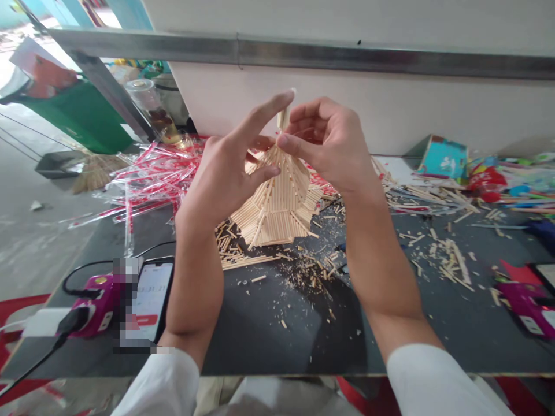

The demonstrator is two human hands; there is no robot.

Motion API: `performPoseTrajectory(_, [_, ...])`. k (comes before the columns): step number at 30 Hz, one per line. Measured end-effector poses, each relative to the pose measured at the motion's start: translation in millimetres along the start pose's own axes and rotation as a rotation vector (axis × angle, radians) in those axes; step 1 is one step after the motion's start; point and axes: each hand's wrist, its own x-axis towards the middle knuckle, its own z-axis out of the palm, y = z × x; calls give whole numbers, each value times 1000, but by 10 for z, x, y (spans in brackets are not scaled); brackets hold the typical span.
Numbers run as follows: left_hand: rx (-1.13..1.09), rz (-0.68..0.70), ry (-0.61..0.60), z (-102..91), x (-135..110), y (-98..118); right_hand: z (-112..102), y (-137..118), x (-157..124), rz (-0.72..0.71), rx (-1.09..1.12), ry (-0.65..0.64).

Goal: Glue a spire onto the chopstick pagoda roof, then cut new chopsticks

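Observation:
A model roof built of thin wooden sticks [284,202] stands on the dark table, its sloping sides flaring out at the bottom. At its peak rises a short upright bundle of sticks [282,120]. My left hand [225,173] is at the left of the peak, index finger stretched up to the bundle's top and thumb spread lower, near the slope. My right hand [332,144] is curled at the right of the peak, with the thumb tip at the bundle's base and the fingers bent behind it. The exact contact of the fingertips is partly hidden.
Red-and-clear plastic wrappers [160,173] lie in a heap at left. Near them are a phone [151,300] and a purple power strip [97,303] with cables. Stick scraps [312,274] litter the table. A metal rail [277,55] runs across the back; a blue box [442,157] sits right.

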Motion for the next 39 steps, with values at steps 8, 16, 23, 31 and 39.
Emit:
performPoseTrajectory(8, [-25,18,11,20,7,-27,-60,-43,11,62,67,68])
performPoseTrajectory(16, [-1,36,5,24,8,-52,-111,-63,-3,75,123,17])
performPoseTrajectory(23, [-18,15,18,31,8,-32,-164,56,-99,61,73,180])
performPoseTrajectory(31, [-18,-19,2,39,3,-41,-391,111,-475,60,60,355])
performPoseTrajectory(39, [2,-11,-3,28,3,-46,-669,27,-1170,69,-168,209])
